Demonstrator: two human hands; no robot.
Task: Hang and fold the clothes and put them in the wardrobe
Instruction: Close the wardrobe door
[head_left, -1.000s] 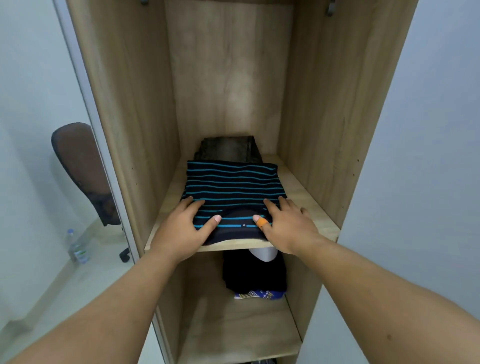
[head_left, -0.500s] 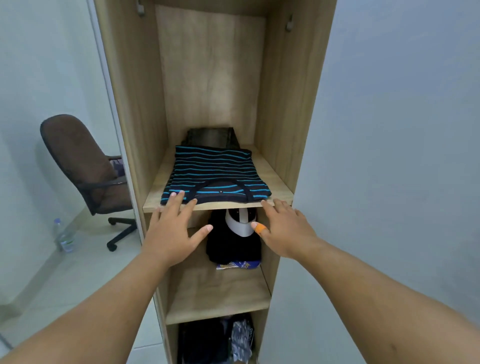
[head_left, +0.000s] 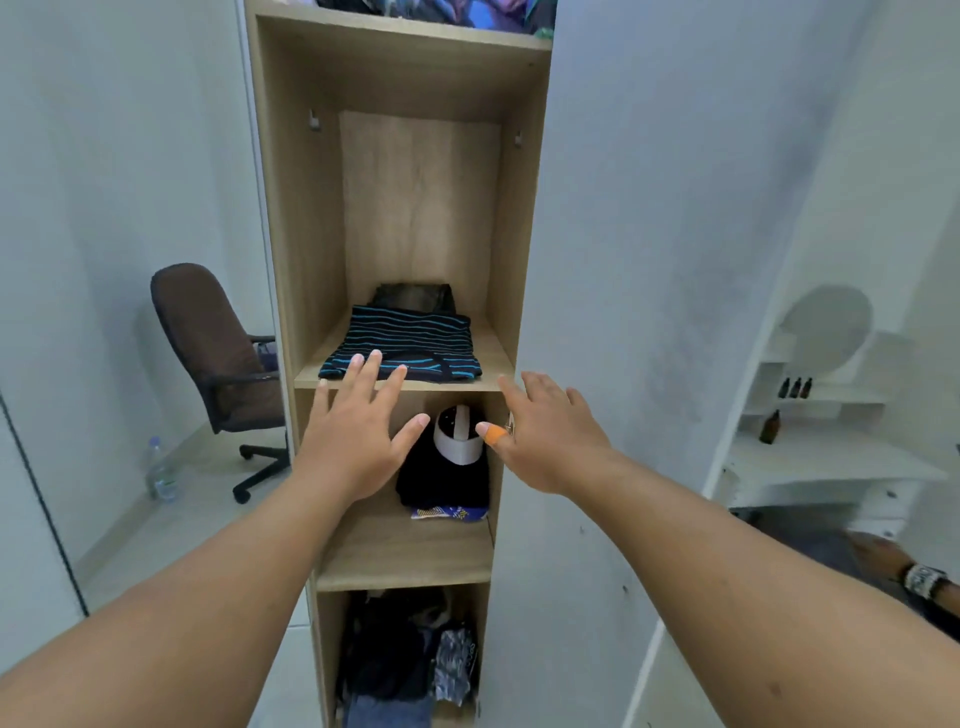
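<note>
I am holding my left hand (head_left: 358, 436) out with its fingers spread and straight, gripping nothing, in front of the near edge of the wardrobe (head_left: 291, 218) shelf. My right hand (head_left: 545, 436) is reaching out the same way, fingers apart and empty, an orange band (head_left: 493, 433) sitting on its thumb. Just beyond my fingertips the folded striped shirt (head_left: 410, 340), dark with blue lines, is lying on the shelf, a dark folded garment (head_left: 413, 296) resting behind it. On the shelf below, a black garment with a white collar (head_left: 452, 457) is lying at the right. Far left, a brown office chair (head_left: 213, 353) is standing beside a water bottle (head_left: 162, 470).
</note>
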